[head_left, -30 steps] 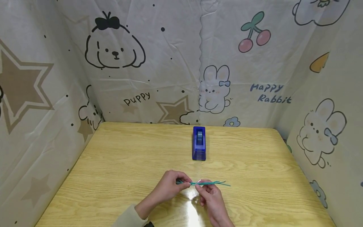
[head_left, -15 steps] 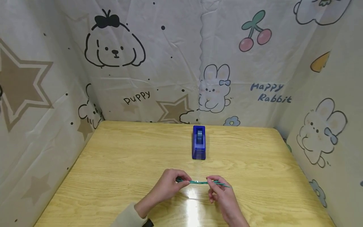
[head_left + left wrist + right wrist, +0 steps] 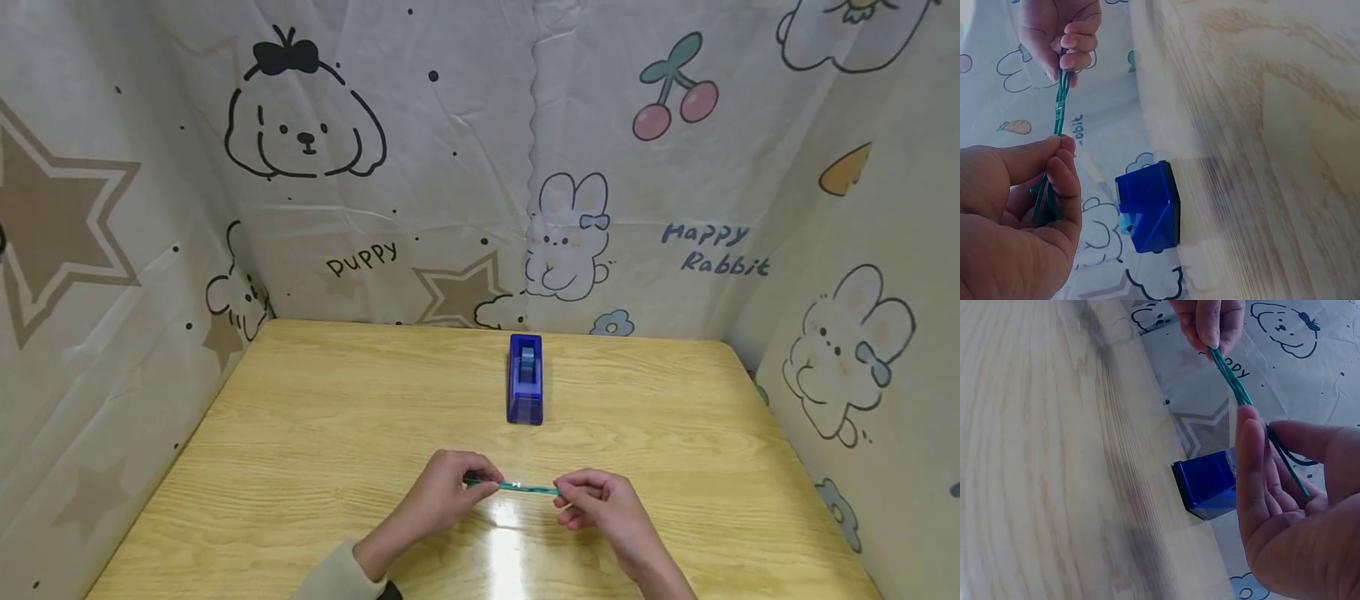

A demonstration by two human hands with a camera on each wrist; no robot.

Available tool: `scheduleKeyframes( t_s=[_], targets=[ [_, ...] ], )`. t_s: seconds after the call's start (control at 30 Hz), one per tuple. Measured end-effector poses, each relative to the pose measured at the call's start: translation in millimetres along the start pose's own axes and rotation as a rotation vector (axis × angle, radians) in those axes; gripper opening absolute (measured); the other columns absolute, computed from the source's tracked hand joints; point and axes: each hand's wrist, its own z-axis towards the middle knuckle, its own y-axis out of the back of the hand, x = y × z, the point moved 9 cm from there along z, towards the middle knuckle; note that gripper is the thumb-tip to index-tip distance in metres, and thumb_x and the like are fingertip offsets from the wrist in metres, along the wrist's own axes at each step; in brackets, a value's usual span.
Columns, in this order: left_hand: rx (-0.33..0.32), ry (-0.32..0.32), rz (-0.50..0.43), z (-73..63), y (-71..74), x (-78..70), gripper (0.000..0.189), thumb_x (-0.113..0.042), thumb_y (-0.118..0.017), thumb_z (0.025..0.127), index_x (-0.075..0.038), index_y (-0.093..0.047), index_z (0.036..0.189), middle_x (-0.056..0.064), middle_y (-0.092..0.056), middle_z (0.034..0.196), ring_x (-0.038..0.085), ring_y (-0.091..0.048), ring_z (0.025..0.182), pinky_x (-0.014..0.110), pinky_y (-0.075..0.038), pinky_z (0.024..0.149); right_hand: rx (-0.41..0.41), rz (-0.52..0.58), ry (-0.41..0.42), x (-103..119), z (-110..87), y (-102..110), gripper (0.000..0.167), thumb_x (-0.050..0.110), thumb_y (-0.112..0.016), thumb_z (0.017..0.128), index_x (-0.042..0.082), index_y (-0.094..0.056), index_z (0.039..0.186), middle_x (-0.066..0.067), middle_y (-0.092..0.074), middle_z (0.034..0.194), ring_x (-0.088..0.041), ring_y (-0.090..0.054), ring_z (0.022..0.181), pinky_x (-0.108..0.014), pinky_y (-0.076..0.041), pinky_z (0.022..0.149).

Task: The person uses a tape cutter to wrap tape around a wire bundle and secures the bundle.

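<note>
A bundle of thin green wire-like strands (image 3: 531,489) is stretched level between both hands, low over the table. My left hand (image 3: 452,485) pinches its left part between thumb and fingers; loose strand ends stick out below the thumb in the left wrist view. The right hand (image 3: 606,506) pinches the bundle near its right end, and in the right wrist view a strand end (image 3: 1294,475) shows past the fingertips, inside the palm. Between the hands, a shiny bit of clear tape (image 3: 1059,107) wraps the strands.
A blue tape dispenser (image 3: 525,410) with a roll in it stands beyond the hands on the wooden table (image 3: 337,400). Patterned cloth (image 3: 450,208) hangs along the back and both sides of the table.
My right hand has slid rightward along the bundle, from beside the left hand to near the far end, uncovering the taped stretch. The left hand keeps its pinch and has hardly moved.
</note>
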Motion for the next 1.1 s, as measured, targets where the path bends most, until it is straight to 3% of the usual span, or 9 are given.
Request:
scheduleKeyframes(
  t_s=[0.13, 0.37, 0.8, 0.93, 1.1],
  targets=[
    [-0.003, -0.003, -0.003, -0.6, -0.4, 0.3, 0.007, -0.009, -0.074, 0.095, -0.012, -0.081, 0.096, -0.004, -0.078, 0.092, -0.001, -0.065, 0.08, 0.019, -0.055, 0.074, 0.023, -0.019, -0.005, -1, 2.5, -3, 0.039, 0.022, -0.068, 0.101, -0.012, -0.067, 0.121, -0.007, -0.077, 0.09, -0.015, -0.074, 0.076, -0.028, -0.061, 0.07],
    [-0.002, 0.007, -0.025, -0.5, -0.6, 0.5, 0.007, -0.01, -0.075, 0.095, -0.012, -0.081, 0.096, -0.004, -0.078, 0.091, -0.001, -0.066, 0.078, 0.019, -0.055, 0.072, -0.007, -0.009, 0.002, -1, 4.5, -2, 0.031, 0.016, -0.068, 0.101, -0.013, -0.069, 0.113, -0.008, -0.076, 0.087, -0.014, -0.073, 0.076, -0.027, -0.061, 0.071],
    [-0.003, 0.075, -0.099, -1.5, 0.2, 10.5, 0.006, -0.019, -0.078, 0.094, -0.016, -0.082, 0.098, -0.007, -0.078, 0.09, 0.002, -0.069, 0.08, 0.021, -0.057, 0.074, -0.033, 0.001, 0.056, 3, 5.4, 0, 0.029, 0.009, -0.07, 0.098, -0.017, -0.068, 0.112, -0.016, -0.076, 0.091, -0.014, -0.073, 0.075, -0.028, -0.062, 0.073],
    [0.006, 0.12, -0.165, -1.7, -1.0, 17.8, 0.011, -0.022, -0.078, 0.095, -0.015, -0.081, 0.102, -0.005, -0.078, 0.091, 0.012, -0.071, 0.081, 0.024, -0.057, 0.071, -0.044, -0.005, 0.061, 5, 5.7, 1, 0.028, 0.009, -0.071, 0.098, -0.016, -0.068, 0.111, -0.019, -0.076, 0.092, -0.014, -0.073, 0.076, -0.029, -0.062, 0.074],
    [0.038, 0.185, -0.275, -2.0, -4.5, 24.0, 0.018, -0.023, -0.074, 0.098, -0.008, -0.079, 0.106, 0.008, -0.077, 0.091, 0.034, -0.071, 0.08, 0.035, -0.059, 0.064, -0.051, -0.01, 0.069, 6, 6.5, 2, 0.028, 0.009, -0.072, 0.097, -0.016, -0.069, 0.111, -0.019, -0.076, 0.092, -0.015, -0.074, 0.076, -0.03, -0.062, 0.075]
  ],
)
